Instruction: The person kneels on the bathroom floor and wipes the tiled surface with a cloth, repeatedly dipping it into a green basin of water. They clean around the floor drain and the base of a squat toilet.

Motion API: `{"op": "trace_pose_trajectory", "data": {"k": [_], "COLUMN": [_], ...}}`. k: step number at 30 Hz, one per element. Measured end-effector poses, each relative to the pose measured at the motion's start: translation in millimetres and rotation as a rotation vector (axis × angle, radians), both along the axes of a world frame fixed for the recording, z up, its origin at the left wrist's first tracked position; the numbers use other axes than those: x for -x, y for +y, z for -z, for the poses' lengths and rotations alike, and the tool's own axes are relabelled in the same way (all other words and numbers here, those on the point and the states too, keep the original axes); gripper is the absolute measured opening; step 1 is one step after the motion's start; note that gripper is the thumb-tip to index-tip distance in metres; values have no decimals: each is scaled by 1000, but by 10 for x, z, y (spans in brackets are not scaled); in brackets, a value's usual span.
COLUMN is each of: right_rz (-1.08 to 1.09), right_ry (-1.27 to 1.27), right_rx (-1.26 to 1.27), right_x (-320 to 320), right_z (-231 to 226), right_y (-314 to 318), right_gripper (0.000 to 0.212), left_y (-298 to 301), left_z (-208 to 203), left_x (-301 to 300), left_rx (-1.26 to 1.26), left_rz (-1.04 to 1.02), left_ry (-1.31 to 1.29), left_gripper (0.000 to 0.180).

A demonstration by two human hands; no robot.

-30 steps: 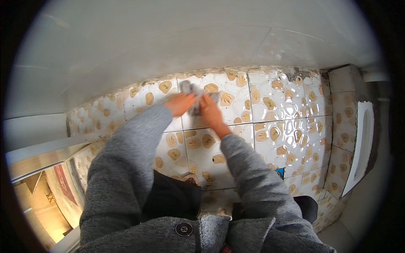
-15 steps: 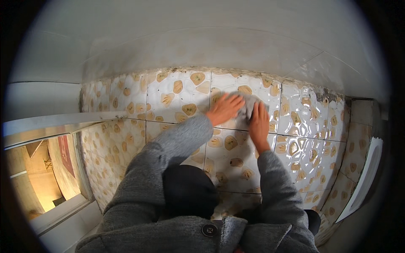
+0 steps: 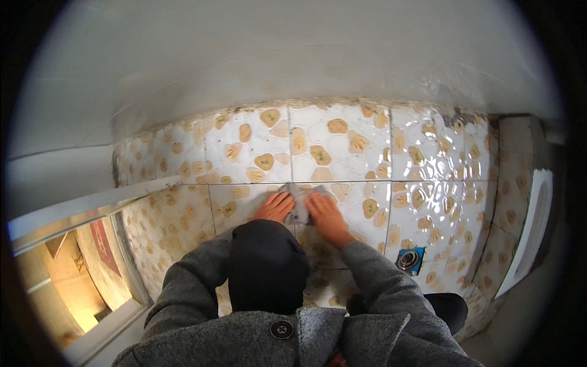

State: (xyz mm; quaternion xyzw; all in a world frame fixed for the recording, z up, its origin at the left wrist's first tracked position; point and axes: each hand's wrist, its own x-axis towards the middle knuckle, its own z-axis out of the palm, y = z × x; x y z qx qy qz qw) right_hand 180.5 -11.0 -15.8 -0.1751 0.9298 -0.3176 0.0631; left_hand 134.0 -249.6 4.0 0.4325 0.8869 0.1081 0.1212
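A crumpled grey cloth (image 3: 298, 212) lies on the patterned floor tiles, just ahead of my bent knee. My left hand (image 3: 275, 207) holds its left side, fingers together and pressed down. On the cloth's right side is my right hand (image 3: 328, 219), its fingers closed over the edge and pushing it against the floor. Both forearms, in grey sleeves, reach in from below. The part of the cloth under my fingers is hidden.
A black-clad knee (image 3: 269, 263) rises between my arms. To the right, a round drain (image 3: 409, 260) sits in a blue square. Wet, shiny tiles (image 3: 434, 159) spread at far right. A pale wall (image 3: 275, 67) bounds the far side; an open doorway (image 3: 73, 275) is at left.
Both hands have drawn the cloth back toward my body and to the left. The view has shifted slightly, and the drain now shows beside my right arm.
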Motion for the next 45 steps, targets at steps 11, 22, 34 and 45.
{"op": "trace_pose_trajectory", "data": {"k": [11,22,34,45], "right_rz": [572,515,1311,1582], "right_ry": [98,-328,-30,125], "right_rx": [-66,110,87,171], "right_x": [517,-444,-1025,-1530], "right_z": [126,-389,-1601,-1853], "right_y": [795,532,2206,2456], "right_gripper": [54,43,32,26], "left_y": [1655,1217,3531,5132], "left_z": [-2,-207,-2530,-2970], "left_x": [1246,975,1266,1407], "left_rx": [-150,71,-614,-564], "left_rz": [226,146,375,414], "left_ry": [61,-344,-187,-360], "left_gripper": [45,18,17,19]}}
